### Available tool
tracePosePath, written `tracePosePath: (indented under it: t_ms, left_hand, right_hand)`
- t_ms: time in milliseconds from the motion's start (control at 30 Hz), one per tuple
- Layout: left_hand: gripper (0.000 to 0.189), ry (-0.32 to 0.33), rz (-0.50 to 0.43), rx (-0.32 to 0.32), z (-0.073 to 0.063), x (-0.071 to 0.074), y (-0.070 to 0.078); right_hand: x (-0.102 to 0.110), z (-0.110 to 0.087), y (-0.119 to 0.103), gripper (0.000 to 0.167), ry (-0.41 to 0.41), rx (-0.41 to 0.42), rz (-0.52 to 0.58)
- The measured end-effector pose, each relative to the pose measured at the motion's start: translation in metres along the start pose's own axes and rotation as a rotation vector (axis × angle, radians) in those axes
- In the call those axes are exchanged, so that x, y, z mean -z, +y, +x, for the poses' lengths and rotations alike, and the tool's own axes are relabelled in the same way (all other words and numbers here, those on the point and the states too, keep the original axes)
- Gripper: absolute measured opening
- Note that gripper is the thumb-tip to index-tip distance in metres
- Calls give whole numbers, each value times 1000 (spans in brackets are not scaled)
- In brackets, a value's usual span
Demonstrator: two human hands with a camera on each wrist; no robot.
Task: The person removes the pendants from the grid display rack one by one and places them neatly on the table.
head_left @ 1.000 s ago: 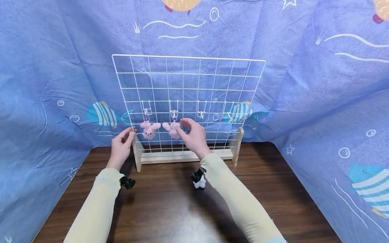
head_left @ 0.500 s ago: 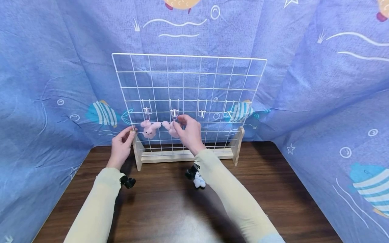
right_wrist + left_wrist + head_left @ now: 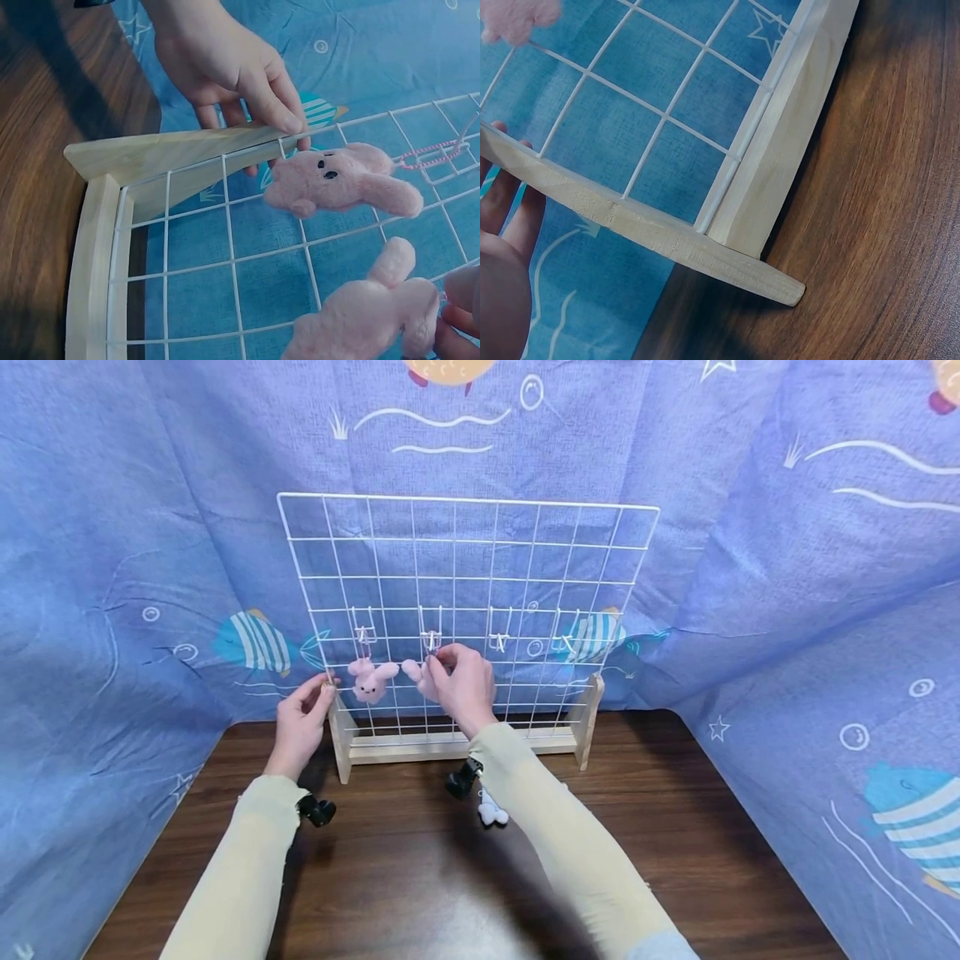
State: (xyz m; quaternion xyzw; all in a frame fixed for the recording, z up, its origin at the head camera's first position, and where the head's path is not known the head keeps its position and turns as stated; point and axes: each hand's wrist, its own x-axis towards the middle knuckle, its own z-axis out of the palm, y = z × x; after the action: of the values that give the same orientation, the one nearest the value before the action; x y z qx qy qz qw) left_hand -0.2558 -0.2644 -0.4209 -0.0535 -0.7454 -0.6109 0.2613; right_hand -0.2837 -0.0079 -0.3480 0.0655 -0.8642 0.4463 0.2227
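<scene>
A white wire grid rack (image 3: 420,752) stands upright on wooden feet. My left hand (image 3: 298,727) grips the top of its left wooden side piece (image 3: 652,236), thumb in front and fingers behind. One pink plush bunny keychain (image 3: 368,687) hangs by its strap from the leftmost hook, face outward. A second pink bunny keychain (image 3: 352,319) hangs at the hook to its right. My right hand (image 3: 467,689) pinches this one near its ears and strap, just under the hook, and covers part of its body in the head view.
Two more white hooks (image 3: 499,641) on the right half of the grid carry nothing. On the dark wooden table (image 3: 390,877) lies a small white plush charm (image 3: 492,812), partly hidden by my right sleeve. Blue printed cloth (image 3: 750,610) encloses the back and sides.
My right hand has moved slightly left and up, from the second bunny's side to near its ears and strap. The left hand stays on the rack's side piece.
</scene>
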Motion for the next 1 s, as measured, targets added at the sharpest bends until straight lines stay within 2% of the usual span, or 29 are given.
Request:
tracePosePath:
  t_ms: [233, 367, 533, 767, 1000]
  left_hand:
    - [34, -4, 6, -16, 2, 1, 1]
    - [35, -6, 19, -5, 0, 0, 4]
    - [34, -2, 12, 8, -1, 0, 2]
    - [32, 4, -22, -15, 2, 0, -3]
    - [35, 0, 14, 7, -1, 0, 0]
  right_hand:
    - [-2, 2, -2, 16, -15, -50, -12]
    - [-4, 2, -3, 16, -20, -54, -24]
    - [-3, 1, -1, 13, -23, -18, 4]
    - [3, 0, 5, 12, -48, 97, 74]
    - [10, -3, 5, 9, -98, 120, 134]
